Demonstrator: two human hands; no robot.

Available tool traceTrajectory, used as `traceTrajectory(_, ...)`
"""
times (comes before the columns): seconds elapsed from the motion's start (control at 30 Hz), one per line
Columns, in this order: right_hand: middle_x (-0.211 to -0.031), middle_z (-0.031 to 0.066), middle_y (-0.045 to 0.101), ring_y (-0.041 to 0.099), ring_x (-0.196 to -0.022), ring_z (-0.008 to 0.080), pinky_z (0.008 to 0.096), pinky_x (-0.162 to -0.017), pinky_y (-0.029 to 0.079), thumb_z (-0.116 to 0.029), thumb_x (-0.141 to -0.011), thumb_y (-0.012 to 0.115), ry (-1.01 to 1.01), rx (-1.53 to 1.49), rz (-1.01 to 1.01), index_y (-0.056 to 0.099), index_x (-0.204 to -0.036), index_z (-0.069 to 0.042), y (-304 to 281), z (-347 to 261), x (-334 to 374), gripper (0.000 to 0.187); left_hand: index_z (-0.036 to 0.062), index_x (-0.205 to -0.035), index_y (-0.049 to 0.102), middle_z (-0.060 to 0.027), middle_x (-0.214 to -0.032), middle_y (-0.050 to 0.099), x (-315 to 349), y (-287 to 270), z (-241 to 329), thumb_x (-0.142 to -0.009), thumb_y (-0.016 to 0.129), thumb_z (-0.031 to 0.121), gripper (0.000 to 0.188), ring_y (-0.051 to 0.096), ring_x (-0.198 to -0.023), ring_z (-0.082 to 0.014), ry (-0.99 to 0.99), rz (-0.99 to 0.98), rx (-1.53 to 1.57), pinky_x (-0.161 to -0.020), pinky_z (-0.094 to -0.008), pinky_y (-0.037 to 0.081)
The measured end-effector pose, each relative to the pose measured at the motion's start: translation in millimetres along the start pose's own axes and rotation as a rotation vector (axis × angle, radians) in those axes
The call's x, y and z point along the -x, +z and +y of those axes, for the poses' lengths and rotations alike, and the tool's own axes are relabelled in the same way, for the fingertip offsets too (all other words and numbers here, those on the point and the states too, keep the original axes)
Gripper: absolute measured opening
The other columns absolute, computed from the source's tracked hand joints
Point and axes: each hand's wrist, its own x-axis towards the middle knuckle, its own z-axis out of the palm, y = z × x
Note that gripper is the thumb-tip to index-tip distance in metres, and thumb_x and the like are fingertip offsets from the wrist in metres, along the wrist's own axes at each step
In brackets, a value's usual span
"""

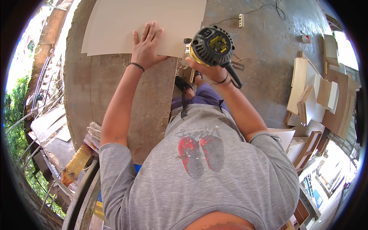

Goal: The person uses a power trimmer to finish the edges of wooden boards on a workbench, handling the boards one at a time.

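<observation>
My left hand (147,48) lies flat near the front edge of a pale off-white board (115,23), its fingers spread. The board rests on a brown wooden worktop (111,80) and appears to be a stack of sheets, with a second edge showing at the left. My right hand (209,71) is closed around a black and yellow trim router (213,46), held upright beside the board's right front corner. A black power cord hangs back over my right wrist. The router's base and bit are mostly hidden, so I cannot tell whether it touches the board.
A white power strip (241,20) with a black cord lies on the grey floor. Boards and wooden pieces (303,84) are stacked at the right. Below the worktop, my feet (184,83) stand near its right edge. Scrap wood and debris (57,122) fill the left side.
</observation>
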Motion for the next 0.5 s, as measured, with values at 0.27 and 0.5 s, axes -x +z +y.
traceTrajectory(0.27, -0.087, 0.0001, 0.071, 0.068, -0.078, 0.0148, 0.0282, -0.072, 0.055, -0.032, -0.066, 0.081, -0.023, -0.128, 0.019, 0.070, -0.093, -0.015, 18, 10, 20, 0.034, 0.0141, -0.145, 0.034, -0.0117, -0.156, 0.018, -1, -4, 1, -0.067, 0.068, 0.058, 0.096, 0.011, -0.145, -0.0275, -0.004, -0.047, -0.003, -0.113, -0.0609, 0.006)
traceTrajectory(0.5, -0.097, 0.0017, 0.070, 0.067, -0.088, 0.0166, 0.0310, -0.075, 0.053, -0.036, -0.063, 0.082, -0.056, 0.111, -0.015, 0.068, -0.101, -0.016, 3, 7, 49, 0.045, 0.0117, -0.144, 0.035, -0.0119, -0.156, 0.016, -4, -17, 0, -0.066, 0.070, 0.062, 0.099, 0.008, -0.146, -0.0284, 0.010, -0.143, -0.040, -0.113, -0.0592, 0.006)
